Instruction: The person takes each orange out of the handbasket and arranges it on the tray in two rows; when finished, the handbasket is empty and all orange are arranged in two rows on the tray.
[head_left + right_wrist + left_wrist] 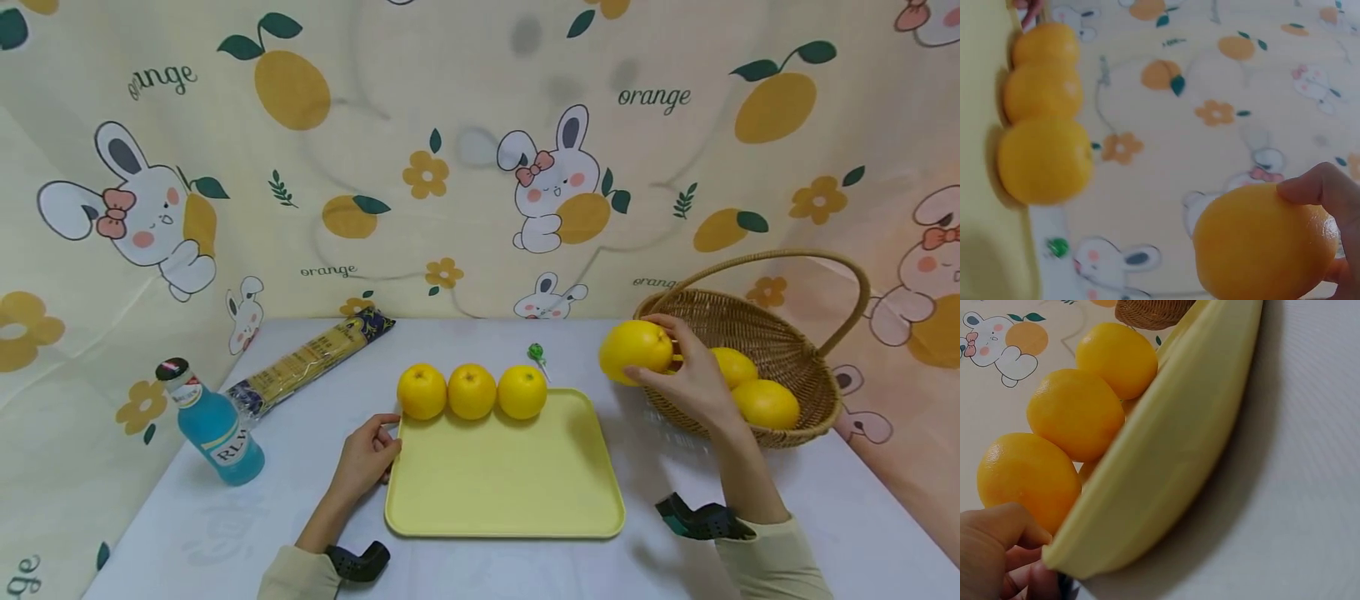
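My right hand (693, 375) grips an orange (633, 350) between thumb and fingers, raised in front of the wicker basket (821, 400). In the right wrist view this orange (1260, 244) fills the lower right, with the thumb over its top. Three more oranges (471, 392) stand in a row along the far edge of a pale yellow tray (502, 483). At the tray's left edge, near the far corner, my left hand (365, 454) pinches the rim. The left wrist view has the thumb and fingers (1019, 528) at that corner, close below the nearest orange (1029, 481).
Two oranges (765, 404) lie inside the basket, whose tall handle (862, 292) arches over it. A green-wrapped lollipop (536, 352) lies behind the tray. On the left are a blue bottle (221, 433) and a long gold-and-navy packet (311, 360). A printed cloth (450, 100) hangs behind.
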### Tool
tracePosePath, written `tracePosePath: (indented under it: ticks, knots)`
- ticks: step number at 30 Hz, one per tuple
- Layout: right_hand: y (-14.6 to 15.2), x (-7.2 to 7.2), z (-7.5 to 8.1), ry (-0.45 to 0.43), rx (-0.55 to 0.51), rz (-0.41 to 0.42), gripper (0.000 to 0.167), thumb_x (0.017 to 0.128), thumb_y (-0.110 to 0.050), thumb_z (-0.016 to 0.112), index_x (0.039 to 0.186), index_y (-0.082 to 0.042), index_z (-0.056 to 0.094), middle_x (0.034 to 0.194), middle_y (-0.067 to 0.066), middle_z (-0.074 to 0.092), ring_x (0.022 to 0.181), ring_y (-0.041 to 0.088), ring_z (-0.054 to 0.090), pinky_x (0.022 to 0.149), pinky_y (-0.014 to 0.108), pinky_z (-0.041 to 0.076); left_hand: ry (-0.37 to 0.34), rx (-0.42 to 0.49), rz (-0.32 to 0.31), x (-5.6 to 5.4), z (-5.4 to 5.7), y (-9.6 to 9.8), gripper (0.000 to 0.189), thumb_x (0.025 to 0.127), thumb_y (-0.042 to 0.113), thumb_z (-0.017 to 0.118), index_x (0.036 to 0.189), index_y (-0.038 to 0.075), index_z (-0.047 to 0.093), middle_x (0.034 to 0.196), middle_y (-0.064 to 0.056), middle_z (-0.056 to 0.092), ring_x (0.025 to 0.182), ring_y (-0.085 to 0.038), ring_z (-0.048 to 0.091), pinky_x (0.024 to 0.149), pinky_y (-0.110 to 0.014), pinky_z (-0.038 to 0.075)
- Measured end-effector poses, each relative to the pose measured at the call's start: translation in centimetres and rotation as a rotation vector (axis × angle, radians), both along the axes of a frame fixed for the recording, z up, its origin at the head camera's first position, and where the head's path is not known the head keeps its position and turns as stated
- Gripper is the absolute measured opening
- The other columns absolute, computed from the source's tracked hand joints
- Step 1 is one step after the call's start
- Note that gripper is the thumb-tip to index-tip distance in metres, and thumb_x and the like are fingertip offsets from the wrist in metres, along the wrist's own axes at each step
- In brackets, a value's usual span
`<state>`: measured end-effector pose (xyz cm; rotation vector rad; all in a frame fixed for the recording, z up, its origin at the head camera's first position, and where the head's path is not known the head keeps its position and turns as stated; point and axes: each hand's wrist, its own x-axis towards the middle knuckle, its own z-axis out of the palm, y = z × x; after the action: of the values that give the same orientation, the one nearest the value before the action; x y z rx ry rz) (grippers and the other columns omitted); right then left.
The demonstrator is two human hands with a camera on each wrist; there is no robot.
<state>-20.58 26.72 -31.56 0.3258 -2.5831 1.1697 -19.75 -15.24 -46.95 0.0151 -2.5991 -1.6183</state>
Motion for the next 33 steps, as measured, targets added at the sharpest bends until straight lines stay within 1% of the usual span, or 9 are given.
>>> tracePosePath:
  ticks: [3, 5, 7, 11, 15, 25, 33]
  knots:
    - [-1.0, -0.7, -1.3, 0.024, -0.014, 0.035, 0.067, 0.078, -0.022, 0.074, 0.135, -0.010, 0.042, 0.123, 0.017, 0.049, 0.099, 0.024, 0.048, 0.079, 0.033, 0.043, -0.001, -0.004, -0.006, -0.1, -0.1, 0.1, 0.036, 0.081, 0.006, 0.064, 0.117, 0.003, 0.058, 0.071, -0.005, 0.051, 0.041, -0.014, 0.047, 0.037, -0.023, 0.043]
    - [-1.5, -1.2, -2.2, 0.035, -0.013, 0.053, 0.066, 0.076, -0.021, 0.075, 0.134, -0.010, 0.045, 0.121, 0.015, 0.051, 0.098, 0.023, 0.049, 0.079, 0.033, 0.044, -0.001, -0.004, -0.008, -0.1, -0.1, 0.2, 0.036, 0.081, 0.006, 0.064, 0.117, 0.004, 0.058, 0.071, -0.005, 0.052, 0.041, -0.014, 0.047, 0.037, -0.022, 0.043]
    - [-1.9, -1.7, -3.2, 0.028, -0.004, 0.057, 0.067, 0.075, -0.021, 0.076, 0.133, -0.009, 0.046, 0.121, 0.016, 0.052, 0.097, 0.026, 0.052, 0.078, 0.036, 0.045, -0.001, 0.000, -0.011, -0.2, -0.1, 0.3, 0.036, 0.081, 0.006, 0.064, 0.117, 0.004, 0.058, 0.071, -0.005, 0.051, 0.041, -0.014, 0.047, 0.037, -0.022, 0.043]
    - [-2.5, -2.5, -5.0, -0.027, 0.017, 0.043, 0.068, 0.074, -0.025, 0.077, 0.131, -0.006, 0.044, 0.118, 0.018, 0.053, 0.093, 0.029, 0.055, 0.074, 0.035, 0.048, 0.001, 0.004, -0.014, -0.2, 0.0, 0.3, 0.036, 0.081, 0.005, 0.064, 0.117, 0.003, 0.058, 0.070, -0.005, 0.051, 0.040, -0.014, 0.047, 0.037, -0.022, 0.043]
    - [-2.7, -3.2, -6.4, -0.080, 0.031, 0.037, 0.069, 0.074, -0.028, 0.076, 0.130, -0.004, 0.043, 0.117, 0.019, 0.053, 0.093, 0.030, 0.055, 0.074, 0.034, 0.047, 0.002, 0.001, -0.017, -0.1, -0.1, 0.4, 0.036, 0.082, 0.005, 0.063, 0.117, 0.003, 0.058, 0.070, -0.005, 0.051, 0.041, -0.014, 0.047, 0.037, -0.022, 0.043]
    - [-3.1, -4.2, -8.7, -0.133, 0.052, 0.100, 0.070, 0.068, -0.021, 0.080, 0.125, -0.001, 0.046, 0.120, 0.019, 0.053, 0.093, 0.029, 0.054, 0.076, 0.036, 0.047, -0.004, 0.006, -0.009, 0.0, 0.0, 0.1, 0.036, 0.081, 0.005, 0.063, 0.117, 0.003, 0.058, 0.071, -0.005, 0.051, 0.041, -0.014, 0.047, 0.037, -0.023, 0.043]
    - [-3.6, -4.6, -9.6, -0.174, 0.076, 0.106, 0.072, 0.067, -0.021, 0.081, 0.126, -0.004, 0.045, 0.124, 0.019, 0.051, 0.098, 0.031, 0.053, 0.080, 0.042, 0.048, -0.004, 0.000, -0.011, 0.1, 0.1, -0.1, 0.036, 0.081, 0.005, 0.063, 0.117, 0.003, 0.058, 0.071, -0.005, 0.051, 0.041, -0.014, 0.047, 0.037, -0.023, 0.043]
